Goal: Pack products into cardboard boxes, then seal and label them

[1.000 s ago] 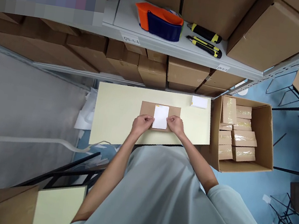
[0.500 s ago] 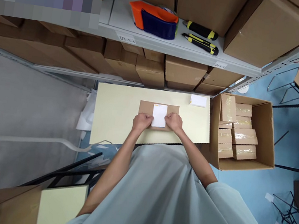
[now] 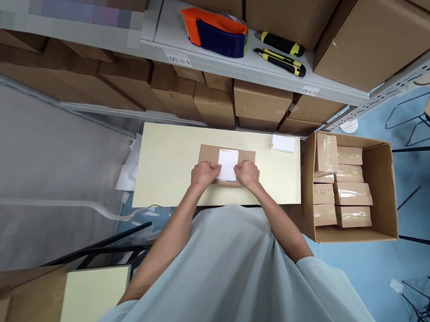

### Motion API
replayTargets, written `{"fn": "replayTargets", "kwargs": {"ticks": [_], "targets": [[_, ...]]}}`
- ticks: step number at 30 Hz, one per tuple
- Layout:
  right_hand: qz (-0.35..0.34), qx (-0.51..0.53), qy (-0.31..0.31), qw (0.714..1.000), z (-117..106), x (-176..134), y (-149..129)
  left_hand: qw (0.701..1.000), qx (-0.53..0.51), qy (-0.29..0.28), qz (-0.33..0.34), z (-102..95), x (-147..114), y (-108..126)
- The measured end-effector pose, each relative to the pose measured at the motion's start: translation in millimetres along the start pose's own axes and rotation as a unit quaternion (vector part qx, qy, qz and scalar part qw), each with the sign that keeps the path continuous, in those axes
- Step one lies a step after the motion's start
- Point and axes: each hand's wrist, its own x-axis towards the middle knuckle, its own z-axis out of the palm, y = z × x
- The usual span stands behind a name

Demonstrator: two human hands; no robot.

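A flat brown cardboard box (image 3: 208,153) lies on the pale yellow tabletop in front of me. Over its top face is a white rectangular label (image 3: 227,164) with a small yellow mark at its upper edge. My left hand (image 3: 205,174) is closed, its thumb and fingers pinching the label's lower left edge. On the opposite side my right hand (image 3: 247,173) is also closed, with its fingertips at the label's right edge. Whether the label is pressed flat against the box or slightly above it, I cannot tell.
A white stack of labels (image 3: 283,143) sits at the table's (image 3: 166,164) back right. Right of the table, a large open carton (image 3: 384,191) holds several taped boxes. On the shelf above are an orange and blue tape dispenser (image 3: 218,33) and two utility knives (image 3: 283,44).
The view has shifted slightly. Both hands keep their pinch at the label's edges, and the label stays over the box with almost no visible movement.
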Motion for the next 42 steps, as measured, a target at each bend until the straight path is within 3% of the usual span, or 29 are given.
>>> {"fn": "replayTargets", "kwargs": {"ticks": [11,18,28,35,42], "targets": [[-0.039,-0.022,-0.006,0.999,2.0,-0.7,6.9,0.999,0.034,-0.006,0.024,-6.1,-16.1,-2.3],[-0.076,-0.021,-0.041,0.996,0.2,-7.7,16.1,0.994,0.041,-0.009,0.100,-7.0,-34.6,-20.8],[-0.064,-0.051,-0.052,0.995,-15.2,8.0,5.4,0.997,-0.010,-0.077,0.015,-18.4,-9.9,-20.1],[-0.037,-0.027,-0.010,0.999,-9.2,14.1,0.3,0.996,0.059,-0.057,-0.045,-10.7,7.5,-7.0],[-0.061,-0.042,-0.043,0.996,-2.2,-2.4,1.0,0.995,0.067,-0.059,-0.041,-17.5,9.7,0.8]]}}
